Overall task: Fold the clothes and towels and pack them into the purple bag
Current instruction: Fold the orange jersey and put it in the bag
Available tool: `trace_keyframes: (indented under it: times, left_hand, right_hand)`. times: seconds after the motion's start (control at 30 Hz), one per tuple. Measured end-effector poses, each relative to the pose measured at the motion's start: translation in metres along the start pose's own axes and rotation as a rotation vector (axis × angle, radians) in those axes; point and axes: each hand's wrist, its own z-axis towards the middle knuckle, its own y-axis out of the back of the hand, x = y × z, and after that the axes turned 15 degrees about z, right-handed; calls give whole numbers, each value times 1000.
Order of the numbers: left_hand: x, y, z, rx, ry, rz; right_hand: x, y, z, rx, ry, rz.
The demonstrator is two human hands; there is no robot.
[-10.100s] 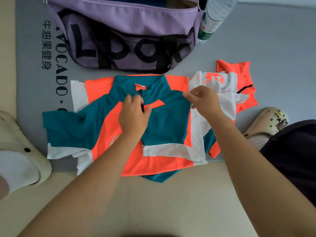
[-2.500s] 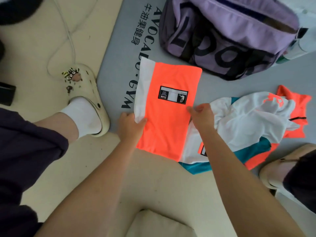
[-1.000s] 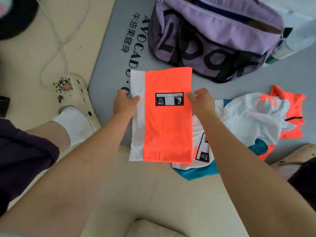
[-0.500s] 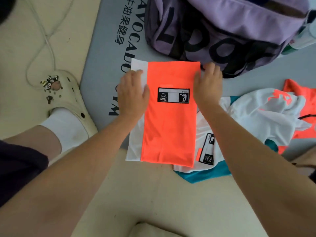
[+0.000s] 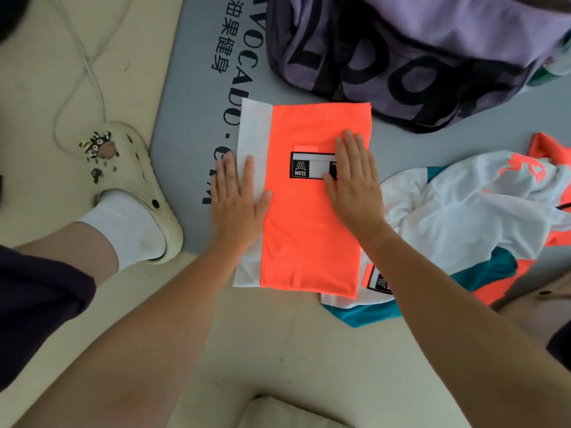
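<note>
Left hand [image 5: 238, 202] and right hand [image 5: 355, 180] flat, palms down, fingers straight.

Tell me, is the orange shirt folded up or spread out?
Folded. The orange shirt lies as a neat, straight-edged rectangle on the mat, with both hands, left and right, pressing flat on it.

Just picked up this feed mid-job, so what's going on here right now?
A person is folding sportswear on a grey gym mat. Both hands lie flat on an orange and white folded garment: the left hand presses its white edge, the right hand its orange panel beside the black label. A second white, teal and orange garment lies crumpled to the right, unfolded. The purple bag sits just beyond the folded piece, which is not yet packed.
</note>
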Motion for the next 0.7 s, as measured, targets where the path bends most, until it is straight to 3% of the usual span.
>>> trace_keyframes:
  times: [0.17, 0.3, 0.4, 0.53, 0.7]
  left_hand:
    - [-18, 22, -20, -54, 449, -371]
    - [-34, 34, -32, 152, 755, -610]
    - [-37, 39, -29, 261, 784, -654]
    - [-40, 43, -21, 304, 733, -667]
    - [-42, 46, -1, 433, 830, -853]
  right_hand:
    - [6, 18, -33, -126, -374, 240]
    - [20, 18, -58, -97, -634, 332]
    - [27, 16, -57, -43, -744, 309]
    - [18, 21, -47, 9, -858, 473]
    - [10, 31, -38, -87, -878, 604]
